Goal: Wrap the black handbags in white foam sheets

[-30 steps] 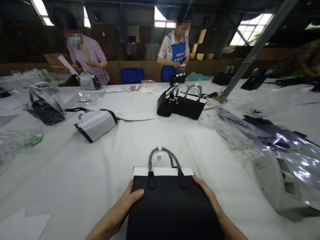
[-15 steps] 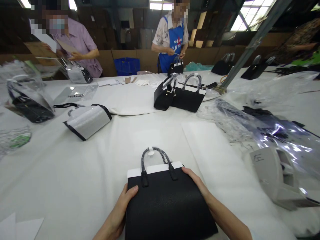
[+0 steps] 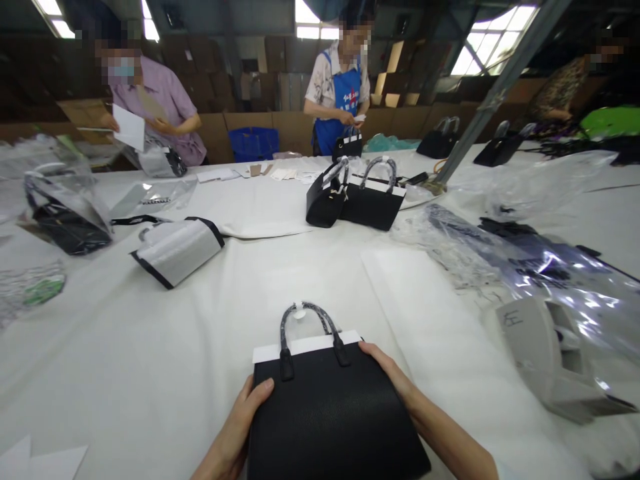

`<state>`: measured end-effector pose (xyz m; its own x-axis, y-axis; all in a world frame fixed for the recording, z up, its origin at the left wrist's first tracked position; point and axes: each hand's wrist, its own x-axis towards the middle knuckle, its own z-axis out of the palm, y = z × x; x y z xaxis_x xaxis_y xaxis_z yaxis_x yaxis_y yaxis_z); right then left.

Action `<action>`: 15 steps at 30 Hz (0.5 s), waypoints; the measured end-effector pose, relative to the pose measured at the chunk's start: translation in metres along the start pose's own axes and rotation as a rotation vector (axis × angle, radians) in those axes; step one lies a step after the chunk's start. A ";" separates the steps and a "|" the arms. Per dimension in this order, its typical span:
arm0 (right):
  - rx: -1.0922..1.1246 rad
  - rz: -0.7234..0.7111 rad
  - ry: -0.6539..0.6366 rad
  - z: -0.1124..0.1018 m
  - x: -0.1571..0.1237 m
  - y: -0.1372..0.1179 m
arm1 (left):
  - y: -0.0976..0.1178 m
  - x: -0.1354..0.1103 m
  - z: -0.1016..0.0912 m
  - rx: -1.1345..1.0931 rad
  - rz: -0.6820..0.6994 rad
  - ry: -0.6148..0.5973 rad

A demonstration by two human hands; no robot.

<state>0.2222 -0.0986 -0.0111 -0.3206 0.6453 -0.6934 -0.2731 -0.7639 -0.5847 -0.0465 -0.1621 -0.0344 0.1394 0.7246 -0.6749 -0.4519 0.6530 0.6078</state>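
Observation:
A black handbag [image 3: 330, 420] with a white top band and wrapped handles lies flat on the white table [image 3: 150, 353] right in front of me. My left hand [image 3: 235, 433] grips its left edge, thumb on the bag's face. My right hand [image 3: 395, 377] holds the right edge near the top corner, fingers lying along the side.
Two black handbags [image 3: 357, 200] stand mid-table, a white bag with black trim [image 3: 175, 250] lies to the left, and bagged handbags [image 3: 65, 213] sit far left. Crumpled clear plastic [image 3: 540, 267] and a white box [image 3: 545, 347] fill the right. Two people [image 3: 340, 93] work at the far side.
The view has shifted slightly and the bag has turned a little under my hands. The people at the far side keep handling papers and bags.

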 end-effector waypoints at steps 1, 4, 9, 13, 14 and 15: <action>-0.055 -0.018 -0.003 -0.005 0.002 -0.001 | 0.003 -0.001 -0.004 0.068 0.017 0.026; -0.308 -0.200 0.191 -0.023 0.019 -0.018 | 0.024 -0.008 -0.011 0.408 0.255 0.350; -0.629 -0.417 0.438 -0.025 0.100 -0.073 | 0.077 -0.007 0.043 0.955 0.762 0.099; -0.693 -0.484 0.390 0.012 0.163 -0.100 | 0.090 0.048 0.100 1.321 0.543 -0.165; -0.701 -0.503 0.355 0.022 0.172 -0.103 | 0.089 0.067 0.107 1.338 0.504 -0.146; -0.707 -0.521 0.304 0.031 0.178 -0.104 | 0.087 0.085 0.112 1.330 0.476 -0.133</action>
<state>0.1653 0.0958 -0.0611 -0.0340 0.9553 -0.2937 0.3325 -0.2663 -0.9047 0.0245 -0.0188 0.0083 0.3260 0.8968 -0.2990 0.6647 0.0075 0.7471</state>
